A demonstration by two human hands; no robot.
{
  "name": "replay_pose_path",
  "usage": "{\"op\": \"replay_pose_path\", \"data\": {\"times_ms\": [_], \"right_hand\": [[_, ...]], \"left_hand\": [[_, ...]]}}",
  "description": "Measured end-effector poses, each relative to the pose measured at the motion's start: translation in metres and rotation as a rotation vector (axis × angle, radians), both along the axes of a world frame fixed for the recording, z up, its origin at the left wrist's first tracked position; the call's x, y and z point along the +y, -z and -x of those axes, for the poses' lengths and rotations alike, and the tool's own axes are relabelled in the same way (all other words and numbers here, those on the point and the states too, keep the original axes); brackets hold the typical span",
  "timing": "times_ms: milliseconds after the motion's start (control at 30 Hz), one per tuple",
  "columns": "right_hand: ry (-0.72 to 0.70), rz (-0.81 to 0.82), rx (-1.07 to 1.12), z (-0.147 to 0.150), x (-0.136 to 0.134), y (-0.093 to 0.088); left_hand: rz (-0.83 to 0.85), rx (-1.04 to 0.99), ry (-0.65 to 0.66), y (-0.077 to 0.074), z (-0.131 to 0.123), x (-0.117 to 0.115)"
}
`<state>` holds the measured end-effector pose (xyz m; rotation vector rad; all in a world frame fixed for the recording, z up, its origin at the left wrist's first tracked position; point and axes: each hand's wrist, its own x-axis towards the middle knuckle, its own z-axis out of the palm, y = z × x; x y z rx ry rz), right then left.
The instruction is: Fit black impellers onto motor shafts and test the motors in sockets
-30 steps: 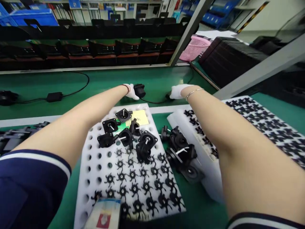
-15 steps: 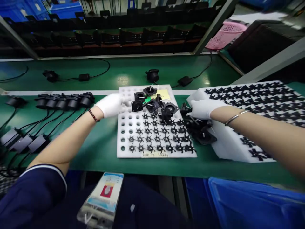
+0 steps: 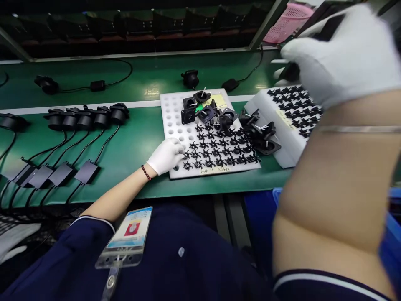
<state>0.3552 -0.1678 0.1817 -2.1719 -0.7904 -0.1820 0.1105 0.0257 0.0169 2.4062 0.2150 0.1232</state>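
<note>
My left hand [image 3: 167, 155], in a white glove, is at the lower left of a white foam tray [image 3: 171, 108]. Its fingers are pinched at a small black impeller [image 3: 186, 155] in the second row from the front. More impellers [image 3: 219, 162] sit in rows on this tray. Raised high at the right, close to the camera and blurred, my gloved right hand [image 3: 347, 58] is closed around a black plastic part [image 3: 293, 72] with white rods sticking out; its shape is mostly covered. Black flanged housings [image 3: 206, 113] lie across the tray's back half.
A pile of black housings [image 3: 261, 131] lies between the tray and a white foam block [image 3: 283, 146] bearing many impellers. Corded black pumps [image 3: 102, 118] line the left side. A pink basket [image 3: 286, 23] stands behind. Another person's gloved hand [image 3: 19, 240] shows at lower left.
My right hand has risen from the housing pile toward the camera with a black part in it. My left hand has moved from the tray's upper left to its front impellers. The view has tilted down.
</note>
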Motion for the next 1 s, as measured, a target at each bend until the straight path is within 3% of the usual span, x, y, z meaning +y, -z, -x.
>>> {"op": "replay_pose_path", "data": {"times_ms": [67,133,200,300,367,567,733,867,1000], "right_hand": [[-0.048,-0.225,0.314,0.062,-0.002,0.026],[-0.197,-0.337,0.584,0.11,-0.007,0.07],[-0.275,-0.453,0.819,0.137,-0.015,0.117],[-0.351,-0.555,1.013,0.15,-0.023,0.163],[-0.379,-0.601,1.046,0.151,-0.025,0.173],[-0.423,-0.665,1.077,0.163,-0.02,0.164],[-0.519,-0.692,1.05,0.184,-0.011,0.167],[-0.516,-0.585,0.896,0.195,-0.003,0.166],[-0.523,-0.464,0.612,0.202,0.001,0.163]], "left_hand": [[0.386,-0.111,-0.137,-0.003,0.007,0.004],[0.873,-0.163,-0.236,-0.008,0.017,0.007],[1.274,-0.146,-0.287,-0.014,0.027,0.008],[1.562,-0.146,-0.387,-0.017,0.036,0.002],[1.64,-0.165,-0.448,-0.017,0.04,-0.007],[1.618,-0.237,-0.495,-0.014,0.051,-0.035],[1.617,-0.229,-0.508,-0.006,0.057,-0.042],[1.497,-0.257,-0.551,0.0,0.061,-0.043],[1.391,-0.299,-0.499,0.001,0.064,-0.043]]}}
